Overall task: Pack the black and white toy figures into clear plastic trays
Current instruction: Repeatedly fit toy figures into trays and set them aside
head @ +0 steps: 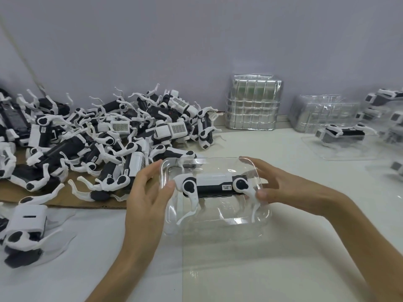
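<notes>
1. While the figure [214,186] lies on its side in the tray [229,219], press it evenly until the legs seat.
2. Left hand [146,192] and right hand [283,188] grip the tray's ends, thumbs on top, over the tabletop [250,142]; keep it level.

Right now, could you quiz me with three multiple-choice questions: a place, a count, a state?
1. Where is the pile of toy figures? A) on cardboard, at left B) at right C) on a shelf
2. How many figures lie in the held clear plastic tray? A) none B) one C) three
3. The hands are: A) idle B) one gripping C) both gripping the tray
Answers: A, the heap covers the cardboard at left; B, one toy figure shows through the plastic; C, left hand and right hand clasp opposite ends.
</notes>
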Available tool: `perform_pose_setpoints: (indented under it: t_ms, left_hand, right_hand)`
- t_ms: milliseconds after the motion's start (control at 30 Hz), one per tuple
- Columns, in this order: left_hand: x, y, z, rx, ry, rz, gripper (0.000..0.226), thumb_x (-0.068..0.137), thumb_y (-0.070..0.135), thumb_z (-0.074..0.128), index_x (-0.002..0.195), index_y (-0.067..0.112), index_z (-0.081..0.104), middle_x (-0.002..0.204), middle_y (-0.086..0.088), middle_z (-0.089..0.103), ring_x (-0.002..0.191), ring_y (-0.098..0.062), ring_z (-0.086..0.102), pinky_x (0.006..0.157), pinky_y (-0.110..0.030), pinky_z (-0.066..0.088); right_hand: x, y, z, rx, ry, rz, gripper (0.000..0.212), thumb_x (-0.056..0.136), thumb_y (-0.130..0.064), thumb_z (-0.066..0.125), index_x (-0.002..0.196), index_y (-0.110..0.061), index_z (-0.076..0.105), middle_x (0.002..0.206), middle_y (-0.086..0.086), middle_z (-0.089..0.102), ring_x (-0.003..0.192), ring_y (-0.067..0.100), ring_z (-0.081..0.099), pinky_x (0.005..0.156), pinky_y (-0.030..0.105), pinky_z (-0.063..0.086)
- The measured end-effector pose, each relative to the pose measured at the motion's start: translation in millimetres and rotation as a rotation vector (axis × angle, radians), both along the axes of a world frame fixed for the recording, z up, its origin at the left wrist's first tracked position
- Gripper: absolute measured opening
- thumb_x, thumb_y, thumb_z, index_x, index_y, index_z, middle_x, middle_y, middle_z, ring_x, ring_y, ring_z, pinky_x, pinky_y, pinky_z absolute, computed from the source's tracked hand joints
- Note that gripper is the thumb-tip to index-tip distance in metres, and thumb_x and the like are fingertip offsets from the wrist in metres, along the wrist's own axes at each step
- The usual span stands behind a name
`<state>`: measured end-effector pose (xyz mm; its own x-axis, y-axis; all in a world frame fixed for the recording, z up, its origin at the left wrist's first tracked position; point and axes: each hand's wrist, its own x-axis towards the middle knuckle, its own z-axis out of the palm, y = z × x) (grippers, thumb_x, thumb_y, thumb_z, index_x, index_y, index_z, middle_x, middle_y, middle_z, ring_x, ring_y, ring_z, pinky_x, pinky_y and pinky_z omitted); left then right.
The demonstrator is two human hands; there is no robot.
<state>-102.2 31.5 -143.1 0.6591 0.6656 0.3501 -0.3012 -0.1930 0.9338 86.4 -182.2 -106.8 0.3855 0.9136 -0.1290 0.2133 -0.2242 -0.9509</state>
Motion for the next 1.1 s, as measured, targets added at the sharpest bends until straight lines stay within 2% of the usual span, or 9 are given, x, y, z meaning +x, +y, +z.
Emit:
perform_pose_setpoints:
  t_ms: [100,200,300,367,567,667,800,933,1100]
  left_hand:
    - [-2.5,0.0,2.2,0.018,-0.001,-0.029,0.043,0.083,0.035,0.068,0.125,0.035,0.058,0.122,0.02,0.065,0.114,-0.001,0.062,0.085,-0.01,0.049]
    - [-6.0,-0.8,4.9,0.065,0.037,-0.103,0.063,0.07,0.053,0.072,0.129,0.042,0.052,0.131,0.024,0.058,0.121,0.002,0.056,0.091,-0.02,0.05]
    - [-7.5,-7.3,7.3,0.126,0.089,-0.199,0.08,0.062,0.053,0.077,0.133,0.052,0.041,0.136,0.036,0.048,0.126,0.014,0.045,0.083,-0.007,0.047]
    - [-6.6,-9.6,5.6,0.166,0.114,-0.216,0.087,0.061,0.048,0.081,0.136,0.048,0.038,0.133,0.039,0.047,0.125,0.015,0.045,0.084,-0.001,0.042]
    - [-4.5,-7.0,4.3,0.182,0.146,-0.165,0.083,0.064,0.034,0.081,0.133,0.047,0.037,0.126,0.046,0.046,0.123,0.019,0.043,0.087,0.002,0.038]
    - [-3.9,-5.1,2.6,0.198,0.167,-0.164,0.087,0.064,0.036,0.081,0.136,0.046,0.035,0.13,0.043,0.045,0.126,0.017,0.041,0.088,0.001,0.039]
    - [-2.9,-3.3,1.0,0.223,0.193,-0.159,0.09,0.064,0.037,0.081,0.139,0.045,0.033,0.133,0.043,0.043,0.127,0.009,0.046,0.095,-0.02,0.044]
    - [-3.1,-3.2,0.0,0.286,0.234,-0.112,0.092,0.063,0.046,0.084,0.137,0.051,0.03,0.135,0.045,0.036,0.124,0.01,0.046,0.092,-0.022,0.044]
    - [-3.1,-5.8,-0.4,0.313,0.246,-0.076,0.088,0.061,0.044,0.081,0.13,0.059,0.029,0.142,0.028,0.04,0.129,0.0,0.045,0.097,-0.022,0.04]
  right_hand:
    - [-1.0,0.7,1.0,0.015,-0.008,-0.003,0.086,0.056,-0.066,0.085,0.131,-0.061,0.045,0.14,-0.008,0.053,0.117,0.02,0.064,0.088,0.026,0.054]
    - [-0.3,2.1,0.3,0.052,-0.039,-0.066,0.084,0.061,-0.051,0.086,0.136,-0.051,0.047,0.141,-0.001,0.051,0.113,0.027,0.066,0.092,0.032,0.056]
    - [-3.5,5.5,0.4,0.086,-0.09,-0.139,0.076,0.062,-0.047,0.081,0.133,-0.043,0.052,0.134,0.005,0.054,0.108,0.027,0.068,0.088,0.037,0.058]
    - [-6.5,7.0,1.2,0.109,-0.109,-0.172,0.069,0.061,-0.049,0.08,0.125,-0.048,0.055,0.129,0.003,0.057,0.104,0.022,0.068,0.089,0.041,0.057]
    - [-7.6,8.4,0.5,0.157,-0.134,-0.192,0.066,0.062,-0.048,0.078,0.125,-0.048,0.057,0.122,0.002,0.056,0.1,0.028,0.066,0.083,0.042,0.056]
    - [-6.5,9.8,0.0,0.175,-0.142,-0.199,0.067,0.062,-0.046,0.079,0.124,-0.049,0.057,0.115,-0.004,0.057,0.087,0.016,0.064,0.079,0.036,0.056]
    - [-4.9,9.9,-0.6,0.172,-0.17,-0.207,0.07,0.061,-0.044,0.08,0.126,-0.051,0.055,0.111,-0.011,0.057,0.084,0.009,0.062,0.086,0.033,0.056]
    - [-5.2,10.6,-1.9,0.168,-0.189,-0.213,0.072,0.061,-0.044,0.082,0.127,-0.051,0.054,0.111,-0.01,0.057,0.084,0.011,0.061,0.09,0.04,0.055]
    - [-4.7,10.9,-1.8,0.17,-0.199,-0.221,0.075,0.058,-0.046,0.083,0.127,-0.052,0.054,0.11,-0.01,0.057,0.083,0.011,0.062,0.085,0.032,0.054]
